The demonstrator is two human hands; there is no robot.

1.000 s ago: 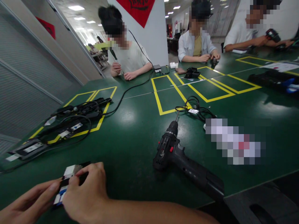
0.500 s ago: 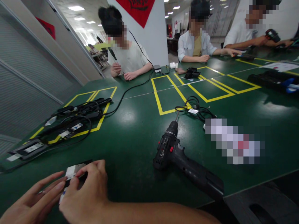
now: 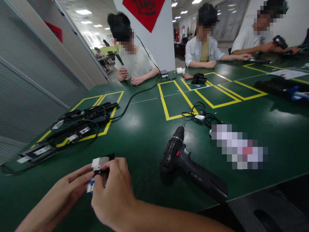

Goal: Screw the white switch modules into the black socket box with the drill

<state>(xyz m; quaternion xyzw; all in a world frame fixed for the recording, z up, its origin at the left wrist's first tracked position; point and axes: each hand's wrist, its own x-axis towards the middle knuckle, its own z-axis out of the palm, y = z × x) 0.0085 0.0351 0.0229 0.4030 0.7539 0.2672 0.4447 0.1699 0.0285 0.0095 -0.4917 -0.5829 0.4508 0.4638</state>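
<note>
Head view, fingers (image 3: 98,188) on device (image 3: 98,163), blue-white label (image 3: 90,187) unreadable

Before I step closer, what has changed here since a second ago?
The right hand, pinching a small part, has shifted forward and to the right, and the left hand has moved with it. The middle co-worker's hand has stretched out toward the picture's right. The drill lies as before.

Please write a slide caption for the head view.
Right hand holds a small part, left hand against it; a drill lies nearby.
</note>
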